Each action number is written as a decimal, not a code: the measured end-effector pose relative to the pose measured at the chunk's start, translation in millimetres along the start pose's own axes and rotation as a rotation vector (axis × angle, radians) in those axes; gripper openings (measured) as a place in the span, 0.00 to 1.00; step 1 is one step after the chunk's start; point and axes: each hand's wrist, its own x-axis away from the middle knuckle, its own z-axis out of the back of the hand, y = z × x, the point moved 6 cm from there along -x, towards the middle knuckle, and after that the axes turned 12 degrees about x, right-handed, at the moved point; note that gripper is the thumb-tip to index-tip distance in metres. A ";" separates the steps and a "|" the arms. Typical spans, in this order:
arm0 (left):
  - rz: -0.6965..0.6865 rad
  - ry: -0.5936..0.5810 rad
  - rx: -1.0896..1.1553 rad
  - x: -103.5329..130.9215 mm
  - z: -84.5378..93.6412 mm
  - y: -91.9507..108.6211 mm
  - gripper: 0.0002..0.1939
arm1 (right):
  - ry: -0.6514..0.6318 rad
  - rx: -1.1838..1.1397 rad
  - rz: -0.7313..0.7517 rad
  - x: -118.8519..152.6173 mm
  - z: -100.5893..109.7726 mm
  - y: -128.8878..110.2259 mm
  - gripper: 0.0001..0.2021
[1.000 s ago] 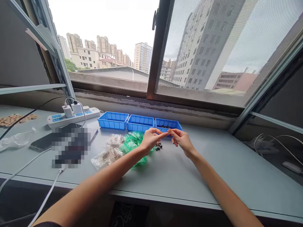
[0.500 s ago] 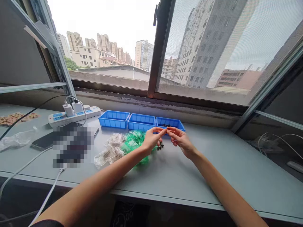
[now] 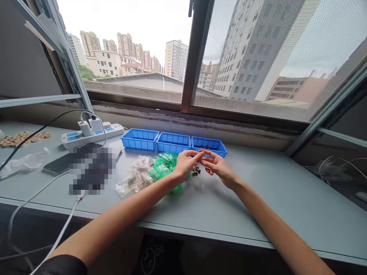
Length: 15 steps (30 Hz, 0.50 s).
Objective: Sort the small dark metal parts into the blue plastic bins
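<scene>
Small black screws sit in a loose cluster on the counter, just below and between both hands, not touching either. Left hand and right hand meet fingertip to fingertip above that cluster, in front of the right blue tray. Left grip: thumb and forefinger nearly pinched together; right grip: same, fingers drawn in toward the left's tips. Whatever sits between the tips is too small to make out, so can't tell if either hand actually has a part. Right blue tray has a few dark bits in it. Middle blue tray and left blue tray stand touching in a row with it, along the window sill side. Green plastic bags lie just left of the left hand, partly under its wrist; clear bags of small parts lie beside them, further left. White power strip with two chargers plugged in sits back left, cables trailing off the counter edge. A dark phone lies near it, and a crumpled clear bag is at far left.
</scene>
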 end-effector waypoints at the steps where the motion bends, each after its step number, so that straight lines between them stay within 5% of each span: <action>1: -0.004 -0.007 0.001 0.1 -0.6 -0.1 0.13 | 0.006 0.003 0.000 0.0 0.8 -0.1 0.30; 15: 0.012 -0.062 0.043 1.5 -4.7 2.5 0.17 | 0.009 -0.006 0.016 -0.7 4.8 -1.8 0.28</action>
